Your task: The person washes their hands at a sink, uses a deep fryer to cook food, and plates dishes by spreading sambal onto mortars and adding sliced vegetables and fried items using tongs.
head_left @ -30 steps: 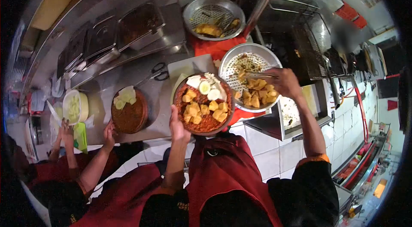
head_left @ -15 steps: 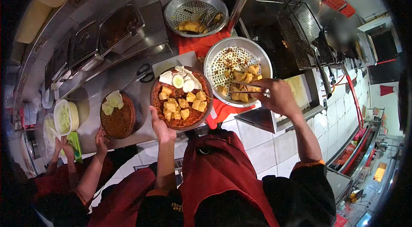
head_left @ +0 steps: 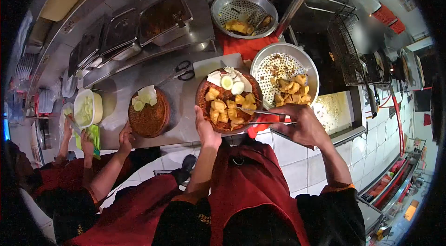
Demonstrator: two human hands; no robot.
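My left hand [head_left: 208, 131] grips the near left edge of a round brown dish [head_left: 198, 96], thumb at the rim. Red-brown sauce covers the dish. On it lie golden fried cubes [head_left: 218, 111], apparently tofu, with cucumber slices [head_left: 226, 82] and white pieces at the far side. Metal tongs [head_left: 272, 123] are in my right hand [head_left: 304, 126], their tips over the dish's right part among the cubes. Whether a cube is pinched between the tips, I cannot tell. Just beyond my right hand, a perforated metal colander [head_left: 309, 67] holds more fried pieces [head_left: 293, 90] and crumbs.
Another colander [head_left: 216, 13] stands farther back on red cloth. Left of me, a co-worker's hand [head_left: 125, 139] touches a second sauced dish [head_left: 148, 118]. Scissors [head_left: 186, 72] lie on the steel counter below metal food pans [head_left: 165, 18]. A fryer with a wire basket [head_left: 346, 51] is at right.
My right hand has brought the tongs left from the colander to the dish. My left hand still holds the dish. The whole view has shifted, with things appearing farther right.
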